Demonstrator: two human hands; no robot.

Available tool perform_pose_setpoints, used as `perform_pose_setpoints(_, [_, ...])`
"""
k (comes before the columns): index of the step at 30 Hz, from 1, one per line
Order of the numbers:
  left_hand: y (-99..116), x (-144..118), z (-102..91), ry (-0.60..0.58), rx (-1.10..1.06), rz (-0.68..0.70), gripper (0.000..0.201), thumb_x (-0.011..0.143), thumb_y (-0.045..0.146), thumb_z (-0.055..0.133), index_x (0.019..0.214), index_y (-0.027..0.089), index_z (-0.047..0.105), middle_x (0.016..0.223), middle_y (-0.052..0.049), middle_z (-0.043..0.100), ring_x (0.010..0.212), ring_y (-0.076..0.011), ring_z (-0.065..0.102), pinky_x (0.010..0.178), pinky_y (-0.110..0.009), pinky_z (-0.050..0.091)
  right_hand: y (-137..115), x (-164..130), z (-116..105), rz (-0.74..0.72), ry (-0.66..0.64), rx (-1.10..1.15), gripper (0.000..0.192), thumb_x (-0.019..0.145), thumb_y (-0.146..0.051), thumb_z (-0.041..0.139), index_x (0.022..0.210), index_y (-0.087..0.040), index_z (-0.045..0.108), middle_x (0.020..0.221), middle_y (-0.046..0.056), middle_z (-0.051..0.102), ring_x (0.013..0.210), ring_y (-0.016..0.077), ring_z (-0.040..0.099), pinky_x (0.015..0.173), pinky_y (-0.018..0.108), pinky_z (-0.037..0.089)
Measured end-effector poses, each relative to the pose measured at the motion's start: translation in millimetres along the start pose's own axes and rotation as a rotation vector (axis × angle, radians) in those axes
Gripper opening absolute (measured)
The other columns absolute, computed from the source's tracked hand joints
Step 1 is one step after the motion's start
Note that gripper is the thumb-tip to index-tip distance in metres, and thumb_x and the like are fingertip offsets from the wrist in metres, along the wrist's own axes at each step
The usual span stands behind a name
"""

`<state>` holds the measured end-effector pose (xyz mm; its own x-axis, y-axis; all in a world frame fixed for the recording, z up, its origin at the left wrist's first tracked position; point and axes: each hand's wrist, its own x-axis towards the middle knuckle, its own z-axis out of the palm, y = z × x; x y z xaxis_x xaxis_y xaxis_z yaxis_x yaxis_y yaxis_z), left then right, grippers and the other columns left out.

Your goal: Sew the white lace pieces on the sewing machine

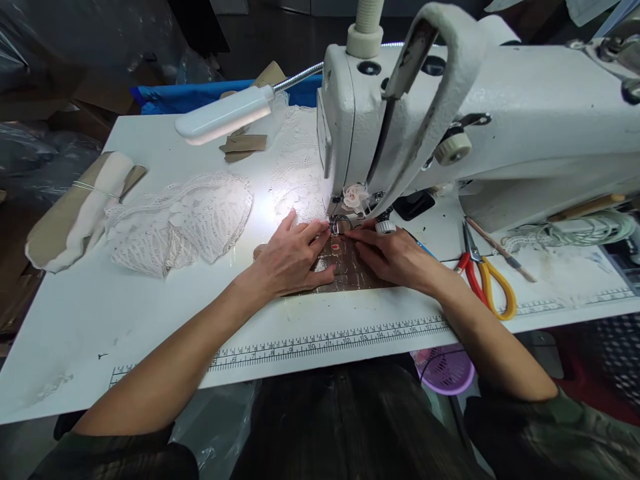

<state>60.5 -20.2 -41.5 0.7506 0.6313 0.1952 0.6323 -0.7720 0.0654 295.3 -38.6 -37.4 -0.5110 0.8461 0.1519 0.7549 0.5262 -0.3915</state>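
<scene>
As seen from above, looking down and forward: two bare forearms reaching up from the bottom edge of the frame onto a white worktop point(150, 320), past a printed ruler strip point(325, 340) along its near edge. Just below that edge, right of centre, a purple plastic basket point(445, 370).

At centre frame, left hand point(293, 257) and right hand point(395, 257) lying flat on a brown woven piece point(345, 270), one on each side, fingertips pointing inward and almost meeting. Grip of each hand: open and spread, clasping nothing, only pressing the piece down onto the worktop. Far edge of the brown woven piece tucked at the presser foot point(341, 225), directly above the fingertips.

Judged from this, best handled so: press evenly with both palms so the piece stays flat, steer from the sides, and hold fingertips short of the needle, since they sit very near the foot.

To the right of the hands, red and yellow scissors point(487, 280) beside a thin wooden stick point(500, 250). To the left, a heap of white lace pieces point(185, 220), and further left a beige padded roll point(80, 207).

Beyond, filling the upper right, a white sewing machine point(500, 113), with a small fabric rosette point(354, 197) just above the foot. At upper centre, a gooseneck lamp point(225, 115) shining on the work; behind it, blue cloth point(200, 97).
</scene>
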Motion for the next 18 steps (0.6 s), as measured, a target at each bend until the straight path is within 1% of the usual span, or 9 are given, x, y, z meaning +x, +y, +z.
perform_pose_setpoints(2, [-1, 1, 0.0, 0.005, -0.007, -0.008, 0.054, 0.091, 0.049, 0.051, 0.128, 0.011, 0.059, 0.128, -0.016, 0.059, 0.109, -0.0306, 0.062, 0.110, -0.058, 0.036, 4, 3, -4, 0.031, 0.009, 0.117, 0.036, 0.101, -0.035, 0.040, 0.110, -0.017, 0.070, 0.100, 0.011, 0.064, 0.077, 0.0180, 0.060, 0.075, 0.032, 0.049])
perform_pose_setpoints(4, [-2, 1, 0.3, 0.004, -0.005, -0.008, 0.055, 0.091, 0.050, 0.050, 0.129, 0.010, 0.057, 0.126, -0.016, 0.059, 0.110, -0.0308, 0.061, 0.109, -0.058, 0.037, 8, 8, -5, 0.103, 0.016, 0.220, 0.041, 0.102, -0.041, 0.037, 0.099, -0.016, 0.069, 0.090, 0.009, 0.066, 0.077, 0.0188, 0.060, 0.074, 0.032, 0.048])
perform_pose_setpoints(6, [-3, 0, 0.7, 0.000, -0.010, 0.000, 0.056, 0.092, 0.050, 0.049, 0.130, 0.010, 0.057, 0.126, -0.017, 0.059, 0.110, -0.0305, 0.060, 0.108, -0.057, 0.038, 11, 12, -5, 0.197, 0.043, 0.297, 0.047, 0.103, -0.046, 0.034, 0.094, -0.016, 0.067, 0.083, 0.008, 0.066, 0.079, 0.0200, 0.061, 0.074, 0.032, 0.048])
perform_pose_setpoints(7, [-3, 0, 0.8, 0.001, -0.018, 0.007, 0.055, 0.092, 0.050, 0.049, 0.130, 0.010, 0.057, 0.126, -0.017, 0.059, 0.110, -0.0302, 0.060, 0.107, -0.056, 0.039, 12, 14, -4, 0.230, 0.061, 0.324, 0.049, 0.103, -0.048, 0.032, 0.093, -0.015, 0.067, 0.083, 0.008, 0.067, 0.081, 0.0207, 0.061, 0.075, 0.032, 0.047])
perform_pose_setpoints(9, [-4, 0, 0.9, 0.009, -0.037, 0.014, 0.053, 0.092, 0.048, 0.049, 0.129, 0.010, 0.057, 0.126, -0.016, 0.058, 0.110, -0.0293, 0.060, 0.107, -0.054, 0.040, 14, 15, -2, 0.239, 0.075, 0.369, 0.050, 0.103, -0.051, 0.031, 0.095, -0.016, 0.066, 0.088, 0.009, 0.068, 0.087, 0.0215, 0.062, 0.079, 0.033, 0.048])
perform_pose_setpoints(13, [-3, 0, 0.3, 0.033, -0.054, 0.004, 0.052, 0.093, 0.045, 0.049, 0.128, 0.009, 0.057, 0.126, -0.017, 0.058, 0.113, -0.0286, 0.059, 0.107, -0.052, 0.042, 16, 8, 1, 0.135, 0.021, 0.413, 0.045, 0.103, -0.051, 0.033, 0.103, -0.020, 0.066, 0.107, 0.009, 0.066, 0.095, 0.0215, 0.062, 0.086, 0.034, 0.048])
perform_pose_setpoints(15, [-3, 0, -0.1, 0.033, -0.062, -0.002, 0.052, 0.092, 0.046, 0.049, 0.129, 0.009, 0.056, 0.127, -0.017, 0.059, 0.116, -0.0286, 0.058, 0.108, -0.051, 0.041, 16, 5, 2, 0.114, 0.013, 0.395, 0.043, 0.102, -0.050, 0.034, 0.105, -0.021, 0.066, 0.114, 0.009, 0.064, 0.098, 0.0220, 0.063, 0.088, 0.035, 0.048])
perform_pose_setpoints(18, [-8, 1, 0.9, 0.033, -0.097, -0.012, 0.052, 0.092, 0.044, 0.051, 0.132, 0.012, 0.054, 0.128, -0.016, 0.059, 0.117, -0.0289, 0.058, 0.108, -0.054, 0.040, 16, 3, 6, 0.106, 0.031, 0.349, 0.041, 0.102, -0.048, 0.036, 0.108, -0.022, 0.067, 0.115, 0.009, 0.064, 0.100, 0.0228, 0.063, 0.090, 0.037, 0.048])
